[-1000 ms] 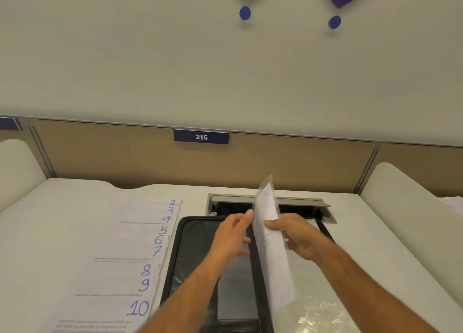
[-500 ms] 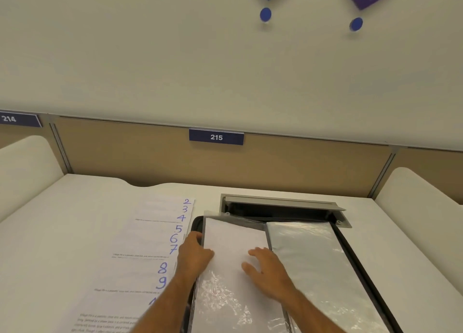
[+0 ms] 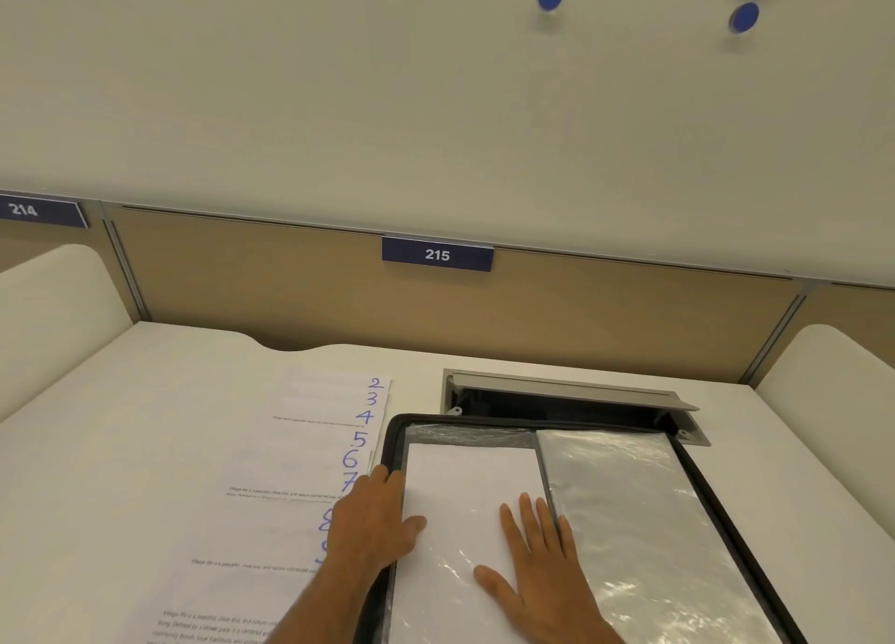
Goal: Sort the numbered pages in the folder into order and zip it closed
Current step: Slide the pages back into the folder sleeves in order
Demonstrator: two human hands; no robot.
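The plastic sleeve [image 3: 465, 522], upright between both hands a second ago, now lies flat in the open folder [image 3: 717, 512] under the spread right hand [image 3: 537, 571] and left hand [image 3: 373, 522], fingers straight, leaving the numbered pages [image 3: 310, 454] just beyond the left fingers unfiled.

Beyond my desk [image 3: 145, 401]: open cable hatch [image 3: 566, 396], tan partition [image 3: 290, 294] bearing plates 214 [image 3: 29, 210] and 215 [image 3: 437, 254].

The folder [image 3: 717, 512] is cut off by the bottom edge; numerals below 7 on the pages [image 3: 271, 474] are partly hidden by the left hand [image 3: 373, 522], and the printed text cannot be read
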